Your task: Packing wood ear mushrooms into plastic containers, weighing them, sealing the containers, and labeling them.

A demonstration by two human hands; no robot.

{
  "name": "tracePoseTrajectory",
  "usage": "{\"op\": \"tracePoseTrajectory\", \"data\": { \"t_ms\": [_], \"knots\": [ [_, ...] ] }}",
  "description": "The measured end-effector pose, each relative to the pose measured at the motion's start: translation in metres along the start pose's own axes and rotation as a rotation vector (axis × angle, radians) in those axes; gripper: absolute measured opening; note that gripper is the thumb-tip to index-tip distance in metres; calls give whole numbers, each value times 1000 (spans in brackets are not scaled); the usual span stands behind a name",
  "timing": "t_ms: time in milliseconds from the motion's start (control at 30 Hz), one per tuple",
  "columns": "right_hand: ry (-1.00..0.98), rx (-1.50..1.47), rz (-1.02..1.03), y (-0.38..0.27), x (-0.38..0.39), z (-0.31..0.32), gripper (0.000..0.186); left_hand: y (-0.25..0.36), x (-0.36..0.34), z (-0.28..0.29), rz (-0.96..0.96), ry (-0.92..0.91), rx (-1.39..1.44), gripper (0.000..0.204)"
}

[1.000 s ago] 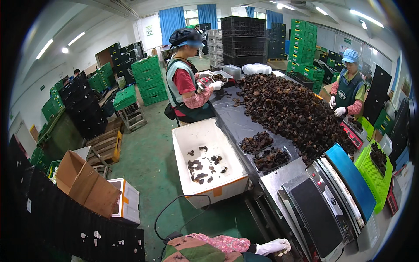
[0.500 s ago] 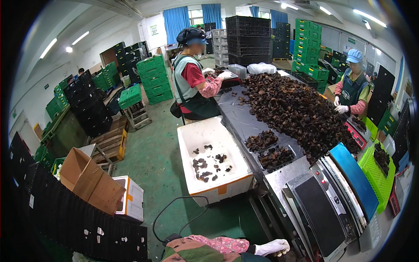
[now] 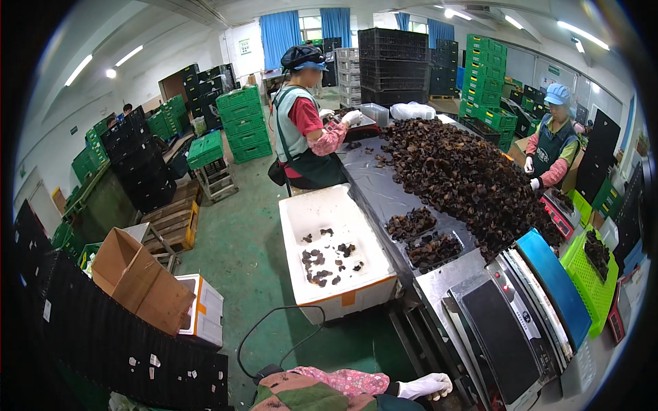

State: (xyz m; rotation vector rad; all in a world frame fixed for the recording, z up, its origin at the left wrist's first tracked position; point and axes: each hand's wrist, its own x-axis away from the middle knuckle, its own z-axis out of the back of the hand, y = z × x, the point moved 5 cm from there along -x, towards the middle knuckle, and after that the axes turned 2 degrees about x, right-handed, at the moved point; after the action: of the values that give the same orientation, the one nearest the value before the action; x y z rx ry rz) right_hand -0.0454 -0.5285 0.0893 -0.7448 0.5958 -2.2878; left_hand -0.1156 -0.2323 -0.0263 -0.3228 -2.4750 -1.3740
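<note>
My left hand (image 3: 425,387), in a white glove below a pink floral sleeve, is low in the picture beside the metal table frame. Its fingers are curled in, and whatever they may hold is hidden. Nearest to it stands a tray-wrapping machine (image 3: 504,332) with a dark flat plate and a blue lid-like panel. My right hand is out of view. Beyond the machine, two clear trays of dark wood ear mushrooms (image 3: 434,251) lie on the table in front of a large mushroom heap (image 3: 466,171).
A white foam tub (image 3: 336,294) with scattered mushroom pieces stands left of the table. Gloved co-workers sit at the far left (image 3: 312,130) and right (image 3: 552,144) beside scales. A green basket (image 3: 582,274), a cardboard box (image 3: 140,274), a floor cable (image 3: 240,342) and stacked crates (image 3: 243,123) surround this.
The right co-worker's hands have moved apart, one lowering toward the scale. The left co-worker's gloved hand has shifted slightly. My left hand stays nearly in place.
</note>
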Motion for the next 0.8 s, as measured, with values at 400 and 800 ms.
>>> {"op": "tracePoseTrajectory", "data": {
  "t_ms": [400,800],
  "knots": [
    [-12,16,-37,9,11,-3,31,1,-1,-1,7,13,2,12],
    [16,3,-40,4,11,-1,31,-3,-6,3,3,4,6,14]
  ]
}}
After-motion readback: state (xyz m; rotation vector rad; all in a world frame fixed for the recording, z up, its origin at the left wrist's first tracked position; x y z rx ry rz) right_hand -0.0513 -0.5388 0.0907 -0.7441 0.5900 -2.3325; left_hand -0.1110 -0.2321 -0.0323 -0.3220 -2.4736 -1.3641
